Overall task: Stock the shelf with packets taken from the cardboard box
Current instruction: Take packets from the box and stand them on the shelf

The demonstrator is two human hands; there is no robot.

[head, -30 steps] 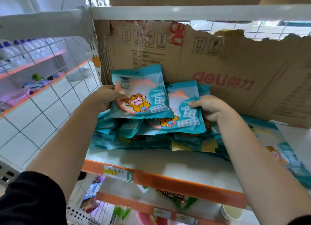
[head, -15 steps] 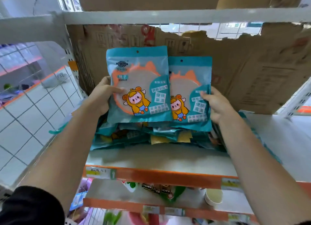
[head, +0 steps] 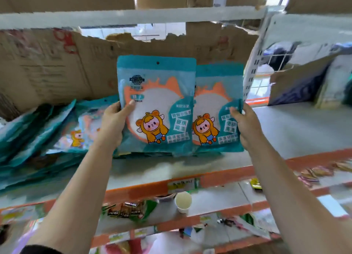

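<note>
Pinching two packets (head: 158, 105) edgewise, left hand (head: 112, 124) and right hand (head: 247, 126) are shifting them, now upright, off the pile (head: 38, 139) along the shelf (head: 289, 132), so placement's looking close.

Upright packets (head: 156, 105), seemingly on shelf (head: 285, 132), pile (head: 43, 139) left, cardboard (head: 47, 69) behind

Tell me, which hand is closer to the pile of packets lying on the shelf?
Left. The left hand is just right of the pile, gripping the front packet; the right hand is farther right, holding the rear packet.
</note>
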